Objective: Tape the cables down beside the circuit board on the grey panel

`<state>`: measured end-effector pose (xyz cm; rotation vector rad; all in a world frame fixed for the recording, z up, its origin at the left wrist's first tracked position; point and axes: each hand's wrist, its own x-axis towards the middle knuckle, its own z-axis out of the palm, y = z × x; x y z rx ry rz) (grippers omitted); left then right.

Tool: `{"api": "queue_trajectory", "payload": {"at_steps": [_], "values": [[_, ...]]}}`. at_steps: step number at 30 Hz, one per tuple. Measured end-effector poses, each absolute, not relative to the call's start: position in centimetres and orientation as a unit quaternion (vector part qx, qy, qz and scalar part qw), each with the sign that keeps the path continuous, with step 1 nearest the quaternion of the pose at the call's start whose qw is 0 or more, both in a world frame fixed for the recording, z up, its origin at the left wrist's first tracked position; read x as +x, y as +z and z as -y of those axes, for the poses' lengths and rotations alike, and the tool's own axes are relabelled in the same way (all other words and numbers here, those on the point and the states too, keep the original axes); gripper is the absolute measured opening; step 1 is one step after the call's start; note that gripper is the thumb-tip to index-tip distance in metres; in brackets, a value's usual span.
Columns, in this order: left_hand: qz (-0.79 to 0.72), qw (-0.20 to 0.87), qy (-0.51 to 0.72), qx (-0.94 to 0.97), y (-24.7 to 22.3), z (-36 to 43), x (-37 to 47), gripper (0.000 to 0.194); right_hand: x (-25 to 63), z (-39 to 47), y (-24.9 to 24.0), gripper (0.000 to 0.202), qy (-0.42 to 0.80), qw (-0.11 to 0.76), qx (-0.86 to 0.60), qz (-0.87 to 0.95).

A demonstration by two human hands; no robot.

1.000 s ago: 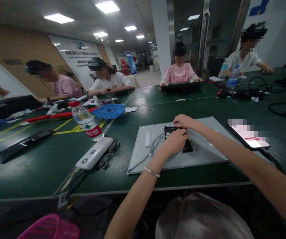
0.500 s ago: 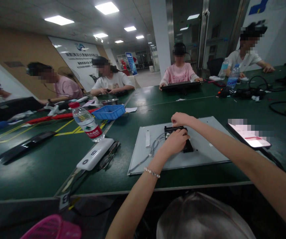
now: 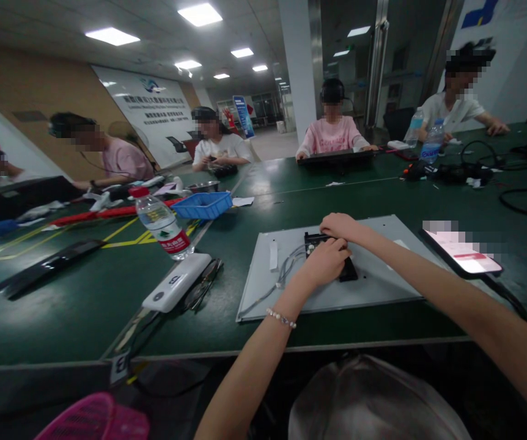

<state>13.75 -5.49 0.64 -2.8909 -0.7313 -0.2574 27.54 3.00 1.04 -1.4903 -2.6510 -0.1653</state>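
Note:
A flat grey panel (image 3: 286, 299) lies on the table before me. On its middle rests a black frame-like part (image 3: 348, 270), with thin grey cables (image 3: 286, 269) running from its left side. My left hand (image 3: 327, 261) is closed over the black part, its fingers curled against the near side. Bent fingers of my right hand (image 3: 339, 225) come down at the part's far edge; the fingertips are hidden, so what they pinch cannot be made out. A small white strip (image 3: 273, 255) lies on the panel to the left.
Left of the panel are a white power bank (image 3: 176, 284), glasses (image 3: 203, 286), a water bottle (image 3: 165, 226) and a blue tray (image 3: 203, 206). A lit phone (image 3: 463, 247) lies to the right. Several people sit around the green table (image 3: 84, 330). Below is a pink basket (image 3: 93, 418).
My right hand has lowered and moved slightly right at the far edge of the black part. My left hand stays on it. A person across the table has turned and shifted.

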Motion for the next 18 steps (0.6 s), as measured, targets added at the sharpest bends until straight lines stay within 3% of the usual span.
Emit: {"api": "queue_trajectory", "payload": {"at_steps": [18], "values": [[0.252,0.082,-0.083,-0.961,0.7,5.8,13.7,0.027,28.7,-2.3,0.2,0.022,0.017,0.129,-0.467,0.875]]}}
